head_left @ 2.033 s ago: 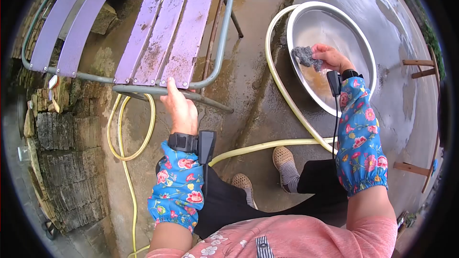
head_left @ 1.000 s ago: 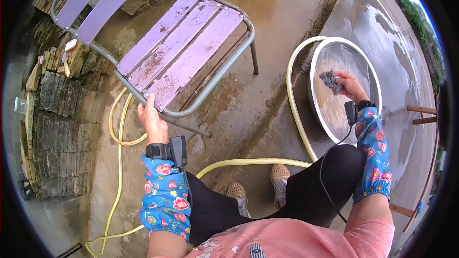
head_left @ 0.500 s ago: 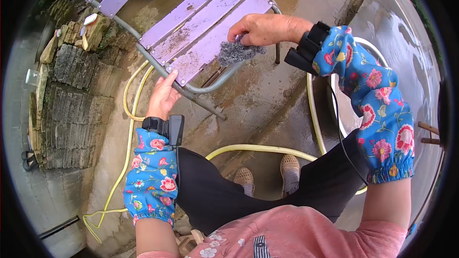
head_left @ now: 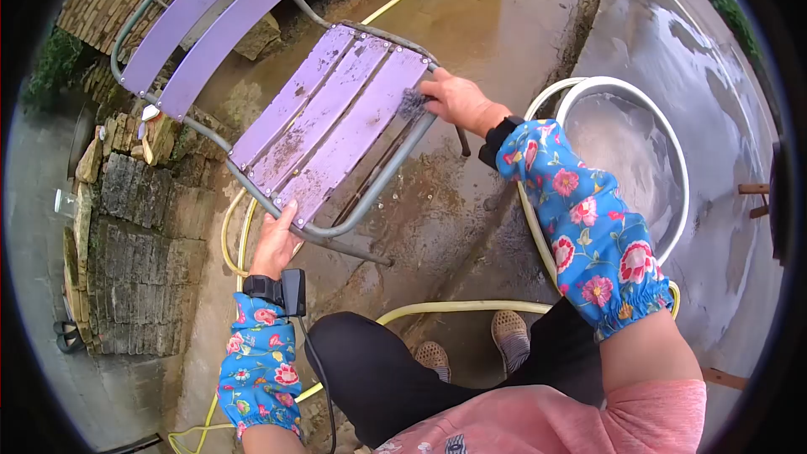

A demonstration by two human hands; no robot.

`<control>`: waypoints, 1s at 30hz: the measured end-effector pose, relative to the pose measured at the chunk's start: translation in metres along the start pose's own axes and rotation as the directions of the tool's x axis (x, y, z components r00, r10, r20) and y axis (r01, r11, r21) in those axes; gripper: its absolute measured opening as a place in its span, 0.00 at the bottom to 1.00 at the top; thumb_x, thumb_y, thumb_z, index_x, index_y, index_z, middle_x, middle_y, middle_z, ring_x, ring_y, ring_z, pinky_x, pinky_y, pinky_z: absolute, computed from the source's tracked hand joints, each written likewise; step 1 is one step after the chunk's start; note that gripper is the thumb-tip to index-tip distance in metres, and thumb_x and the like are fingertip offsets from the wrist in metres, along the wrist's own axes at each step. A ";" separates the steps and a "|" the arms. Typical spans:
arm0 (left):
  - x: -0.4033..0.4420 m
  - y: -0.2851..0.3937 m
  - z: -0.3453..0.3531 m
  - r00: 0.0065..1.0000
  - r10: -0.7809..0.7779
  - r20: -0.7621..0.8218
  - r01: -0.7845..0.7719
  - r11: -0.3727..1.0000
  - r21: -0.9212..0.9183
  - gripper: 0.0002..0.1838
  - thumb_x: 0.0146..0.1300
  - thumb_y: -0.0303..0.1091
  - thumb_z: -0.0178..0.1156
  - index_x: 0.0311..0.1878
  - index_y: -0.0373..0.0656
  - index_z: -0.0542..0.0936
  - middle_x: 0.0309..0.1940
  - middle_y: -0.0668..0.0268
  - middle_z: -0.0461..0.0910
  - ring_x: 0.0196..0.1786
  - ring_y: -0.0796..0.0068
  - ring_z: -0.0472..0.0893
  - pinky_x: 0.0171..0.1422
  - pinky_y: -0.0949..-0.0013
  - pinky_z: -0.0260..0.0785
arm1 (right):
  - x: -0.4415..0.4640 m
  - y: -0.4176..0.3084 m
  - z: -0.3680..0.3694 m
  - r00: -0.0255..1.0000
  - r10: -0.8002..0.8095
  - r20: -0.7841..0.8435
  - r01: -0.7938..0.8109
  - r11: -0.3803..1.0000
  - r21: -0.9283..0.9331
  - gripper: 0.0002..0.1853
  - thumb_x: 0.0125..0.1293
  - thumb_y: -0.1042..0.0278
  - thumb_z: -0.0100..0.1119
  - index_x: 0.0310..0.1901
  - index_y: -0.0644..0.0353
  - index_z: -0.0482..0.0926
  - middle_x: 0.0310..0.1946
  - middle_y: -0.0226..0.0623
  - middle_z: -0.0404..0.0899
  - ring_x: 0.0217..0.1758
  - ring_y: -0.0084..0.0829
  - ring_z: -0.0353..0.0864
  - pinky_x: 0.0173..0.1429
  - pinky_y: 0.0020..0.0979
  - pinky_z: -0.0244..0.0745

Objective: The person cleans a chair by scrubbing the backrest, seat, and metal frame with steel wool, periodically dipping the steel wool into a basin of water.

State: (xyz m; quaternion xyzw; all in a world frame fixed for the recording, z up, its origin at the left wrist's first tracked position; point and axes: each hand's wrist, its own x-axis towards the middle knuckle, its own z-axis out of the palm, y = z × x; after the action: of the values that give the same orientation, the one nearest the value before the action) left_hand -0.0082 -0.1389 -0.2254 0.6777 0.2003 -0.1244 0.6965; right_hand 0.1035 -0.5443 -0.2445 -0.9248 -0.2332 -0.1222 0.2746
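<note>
A metal-framed chair [head_left: 338, 136] with purple slats stands tilted in front of me, its seat smeared with brown dirt. At the seat's near left corner my left hand [head_left: 275, 242] is closed on the edge, thumb on top and the other fingers partly hidden below. My right hand [head_left: 464, 102] is closed on a dark grey steel wool scrubber [head_left: 413, 103] at the right end of the seat's front slat. Part of the scrubber is hidden by the fingers, and it touches the slat beside the frame tube.
A basin [head_left: 626, 151] with a pale rim and water in it stands at the right. A yellow hose [head_left: 466, 307] winds over the wet concrete around my feet. Stacked stone slabs [head_left: 139, 265] are at the left, with larger rocks behind the chair.
The view has shifted, showing more of the backrest and the basin. My right hand has moved with the scrubber to the slat's far right end. My left hand keeps hold of the seat corner.
</note>
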 end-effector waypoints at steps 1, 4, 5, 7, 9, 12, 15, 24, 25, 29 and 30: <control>0.000 0.001 -0.002 0.999 -0.032 0.023 0.032 0.999 0.007 0.21 0.68 0.38 0.60 0.61 0.49 0.69 0.57 0.65 0.76 0.57 0.66 0.77 0.53 0.53 0.76 | 0.007 0.027 -0.012 0.999 0.027 -0.035 -0.029 0.997 -0.069 0.13 0.56 0.64 0.64 0.43 0.53 0.78 0.39 0.44 0.75 0.44 0.47 0.79 0.47 0.46 0.76; -0.004 0.006 0.001 0.998 -0.044 0.035 0.044 0.999 0.012 0.20 0.67 0.38 0.61 0.59 0.48 0.70 0.55 0.66 0.77 0.55 0.66 0.78 0.51 0.52 0.76 | -0.001 0.029 -0.001 1.000 0.007 -0.012 -0.008 1.000 -0.008 0.14 0.56 0.65 0.64 0.45 0.53 0.77 0.41 0.44 0.73 0.44 0.50 0.78 0.48 0.46 0.76; -0.006 0.006 0.004 1.000 -0.006 0.028 0.006 1.000 -0.009 0.20 0.65 0.38 0.62 0.57 0.46 0.70 0.52 0.66 0.78 0.52 0.67 0.79 0.49 0.52 0.76 | -0.008 0.012 0.004 1.000 -0.014 0.004 0.014 0.999 0.036 0.15 0.56 0.66 0.64 0.46 0.53 0.76 0.41 0.45 0.73 0.44 0.50 0.78 0.49 0.46 0.75; -0.010 0.008 0.011 0.999 0.003 -0.035 -0.003 1.000 0.007 0.19 0.65 0.38 0.63 0.56 0.45 0.71 0.51 0.65 0.78 0.51 0.66 0.79 0.48 0.53 0.76 | -0.018 -0.016 -0.006 0.976 -0.160 0.147 0.142 0.982 0.127 0.15 0.57 0.65 0.63 0.45 0.54 0.74 0.42 0.45 0.72 0.45 0.50 0.78 0.49 0.45 0.75; -0.006 0.005 0.011 0.994 0.038 -0.105 -0.028 0.995 0.091 0.21 0.64 0.38 0.64 0.57 0.43 0.71 0.48 0.64 0.78 0.48 0.67 0.80 0.45 0.54 0.76 | -0.009 -0.015 -0.016 0.963 -0.164 0.214 0.150 0.986 0.077 0.15 0.58 0.62 0.63 0.46 0.53 0.75 0.42 0.45 0.73 0.46 0.49 0.78 0.49 0.45 0.75; -0.011 0.001 0.039 0.829 0.463 -0.313 -0.216 0.782 0.585 0.28 0.58 0.33 0.66 0.60 0.37 0.68 0.53 0.52 0.72 0.54 0.57 0.75 0.57 0.53 0.69 | 0.015 0.030 -0.026 0.987 0.156 0.025 -0.155 0.986 -0.062 0.16 0.58 0.61 0.62 0.48 0.54 0.78 0.42 0.46 0.74 0.45 0.48 0.78 0.50 0.44 0.75; -0.037 0.036 0.086 0.577 0.807 -0.126 -0.257 0.326 0.910 0.35 0.53 0.28 0.65 0.64 0.31 0.63 0.60 0.43 0.63 0.62 0.44 0.65 0.70 0.54 0.57 | 0.025 0.065 -0.007 0.965 0.261 0.031 -0.251 0.882 0.399 0.18 0.57 0.60 0.63 0.46 0.60 0.77 0.36 0.49 0.80 0.37 0.49 0.81 0.45 0.40 0.78; 0.029 0.030 0.199 0.866 0.026 0.500 -0.487 0.274 0.829 0.34 0.59 0.40 0.62 0.63 0.32 0.63 0.55 0.39 0.73 0.59 0.46 0.74 0.63 0.55 0.65 | -0.016 0.034 -0.104 0.900 0.391 0.191 -0.434 0.787 0.438 0.19 0.55 0.59 0.65 0.42 0.65 0.76 0.28 0.39 0.78 0.26 0.30 0.76 0.28 0.32 0.72; 0.036 0.017 0.207 0.894 0.154 0.422 -0.448 0.344 0.825 0.30 0.59 0.42 0.61 0.61 0.36 0.68 0.50 0.43 0.78 0.54 0.47 0.77 0.59 0.53 0.68 | -0.036 0.062 -0.107 0.920 0.386 0.063 -0.385 0.864 0.325 0.19 0.55 0.59 0.64 0.42 0.65 0.77 0.25 0.38 0.77 0.27 0.29 0.76 0.27 0.32 0.71; 0.025 -0.004 0.211 0.894 0.393 0.213 -0.386 0.439 0.811 0.19 0.60 0.46 0.61 0.47 0.41 0.79 0.37 0.52 0.83 0.45 0.49 0.81 0.49 0.51 0.71 | -0.161 0.140 -0.124 0.643 0.743 0.185 -0.724 0.512 0.462 0.13 0.55 0.61 0.60 0.39 0.59 0.80 0.23 0.28 0.78 0.23 0.21 0.75 0.21 0.27 0.68; 0.021 0.000 0.209 0.902 0.381 0.205 -0.376 0.456 0.807 0.18 0.60 0.48 0.61 0.45 0.45 0.82 0.34 0.54 0.83 0.43 0.50 0.81 0.48 0.51 0.71 | -0.190 0.147 -0.129 0.478 0.840 0.258 -0.833 0.341 0.435 0.09 0.58 0.66 0.59 0.40 0.55 0.79 0.26 0.26 0.78 0.24 0.20 0.77 0.22 0.26 0.68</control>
State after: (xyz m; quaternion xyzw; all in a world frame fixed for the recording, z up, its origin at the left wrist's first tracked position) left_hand 0.0335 -0.3444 -0.2343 0.9518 -0.0361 -0.0443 0.3013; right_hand 0.0008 -0.7951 -0.2722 -0.8036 0.2512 0.0956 0.5310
